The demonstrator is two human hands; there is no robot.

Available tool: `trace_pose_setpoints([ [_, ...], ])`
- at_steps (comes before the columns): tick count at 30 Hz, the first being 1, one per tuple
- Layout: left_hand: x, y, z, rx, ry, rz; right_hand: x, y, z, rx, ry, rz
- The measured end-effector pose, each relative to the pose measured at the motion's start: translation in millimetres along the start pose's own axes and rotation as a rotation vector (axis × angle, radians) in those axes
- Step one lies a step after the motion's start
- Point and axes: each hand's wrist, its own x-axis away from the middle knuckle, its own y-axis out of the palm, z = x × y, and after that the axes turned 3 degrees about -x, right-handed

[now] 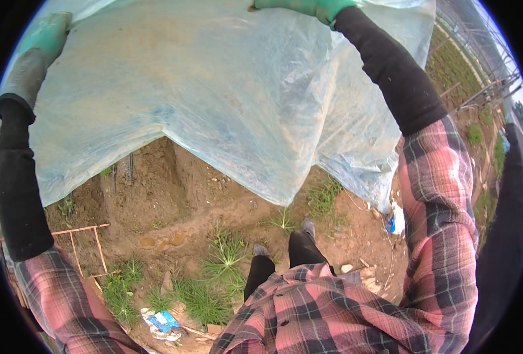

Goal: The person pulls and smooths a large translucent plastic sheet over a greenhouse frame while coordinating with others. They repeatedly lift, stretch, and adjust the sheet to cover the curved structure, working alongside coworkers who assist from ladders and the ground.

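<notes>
A large translucent bluish-white plastic sheet (202, 71) hangs spread out in front of me, its lower edge uneven and drooping in points. My left hand (48, 36), in a green glove with a grey cuff, is raised at the far upper left and closed on the sheet. Also gloved in green, my right hand (305, 6) is up at the top edge of the view, partly cut off, with its fingers closed at the sheet. Both arms are lifted and wide apart, in black sleeve covers over a plaid shirt.
Below the sheet lies brown soil (196, 203) with grass tufts (223, 259). A rusty metal frame (87, 251) stands at the left. Blue-and-white scraps (162, 321) lie on the ground near my feet, another scrap (396, 219) at the right. Metal poles (485, 94) rise at the upper right.
</notes>
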Motion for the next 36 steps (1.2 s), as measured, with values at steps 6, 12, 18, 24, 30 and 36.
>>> trace_pose_setpoints([
  [6, 3, -37, 24, 0.024, -0.124, -0.073, 11, 26, 24, -0.056, -0.066, 0.048],
  [12, 18, -70, 59, -0.027, -0.350, -0.250, 9, 44, 34, -0.130, -0.214, 0.171],
  [18, 17, -140, 167, 0.165, -0.135, 0.290, 20, 55, 27, -0.280, -0.341, 0.298],
  [24, -9, -173, 237, 0.312, -0.212, 0.139, 19, 63, -4, -0.349, -0.384, 0.184],
  [30, -47, -170, 231, 0.456, -0.205, -0.148, 20, 76, 18, -0.232, -0.383, 0.321],
  [36, -44, -142, 238, 0.345, -0.218, -0.037, 12, 79, 20, -0.262, -0.357, 0.342],
])
